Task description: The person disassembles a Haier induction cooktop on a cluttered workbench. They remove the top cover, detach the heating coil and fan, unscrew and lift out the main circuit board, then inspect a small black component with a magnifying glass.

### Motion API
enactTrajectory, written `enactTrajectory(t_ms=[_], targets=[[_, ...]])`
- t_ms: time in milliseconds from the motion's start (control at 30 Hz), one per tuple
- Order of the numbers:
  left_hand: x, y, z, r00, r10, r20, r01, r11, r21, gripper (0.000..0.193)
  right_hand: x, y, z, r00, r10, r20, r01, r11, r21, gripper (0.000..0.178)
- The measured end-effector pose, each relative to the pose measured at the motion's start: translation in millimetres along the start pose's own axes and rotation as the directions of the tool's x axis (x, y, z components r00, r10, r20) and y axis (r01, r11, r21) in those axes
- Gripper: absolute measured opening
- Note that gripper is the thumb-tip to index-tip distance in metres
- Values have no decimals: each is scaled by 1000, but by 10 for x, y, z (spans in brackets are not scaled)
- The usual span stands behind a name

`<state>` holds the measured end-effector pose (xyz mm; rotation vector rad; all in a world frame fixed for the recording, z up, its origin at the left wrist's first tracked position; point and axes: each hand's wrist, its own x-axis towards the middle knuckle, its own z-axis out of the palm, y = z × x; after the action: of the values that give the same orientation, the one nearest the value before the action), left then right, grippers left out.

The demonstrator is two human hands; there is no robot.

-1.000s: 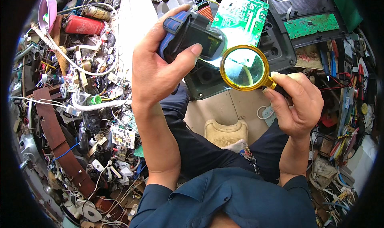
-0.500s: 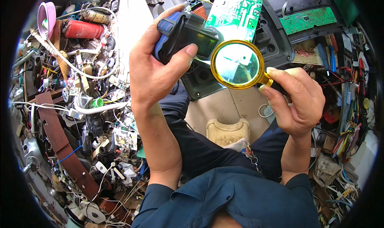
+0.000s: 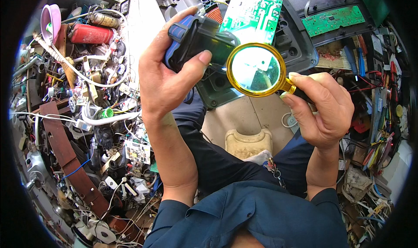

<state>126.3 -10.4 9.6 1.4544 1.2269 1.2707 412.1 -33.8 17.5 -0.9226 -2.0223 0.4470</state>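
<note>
My left hand (image 3: 159,74) is closed round a blue-and-black headlamp (image 3: 189,41), the thumb pressed on its near side. A bright glare falls on the green circuit board (image 3: 257,13) just beyond the lamp's front. Between thumb and fingers, my right hand (image 3: 324,104) pinches the dark handle of a magnifying glass (image 3: 257,69) with a gold rim. Its round lens sits in front of the board's near edge, close to the lamp, and looks washed out with light. The board rests over an opened black plastic housing (image 3: 300,58), in which an orange-red coil (image 3: 214,15) partly shows.
A second green board (image 3: 335,21) lies on a dark panel at the far right. Loose parts and cables crowd the left, with a red cylinder (image 3: 91,33) and a pink bowl (image 3: 51,19). Tools (image 3: 361,61) fill the right side. A cream plastic stool (image 3: 248,143) stands between my knees.
The magnifying glass and headlamp have shifted very slightly left in the picture, the lamp also a touch lower. Both hands keep their holds.
</note>
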Motion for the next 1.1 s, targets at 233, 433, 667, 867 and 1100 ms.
enactTrajectory(t_ms=[233,433,667,867,1100], targets=[[9,-1,11,1000,-3,-2,3,1000,11,64,35,27,34,998,-34,-51,34,999,1,37],[21,-5,42,1000,-2,-17,3,1000,15,64,39,41,9,998,-45,-47,44,999,-24,37],[39,-16,76,999,15,-32,-12,997,78,64,43,41,4,998,-16,-66,15,1000,-13,36],[41,23,96,999,9,-50,-3,992,123,64,41,33,-1,998,21,-67,-19,999,26,35],[48,29,110,999,0,-53,6,995,104,64,35,46,-21,998,16,-65,-14,1000,21,34]])
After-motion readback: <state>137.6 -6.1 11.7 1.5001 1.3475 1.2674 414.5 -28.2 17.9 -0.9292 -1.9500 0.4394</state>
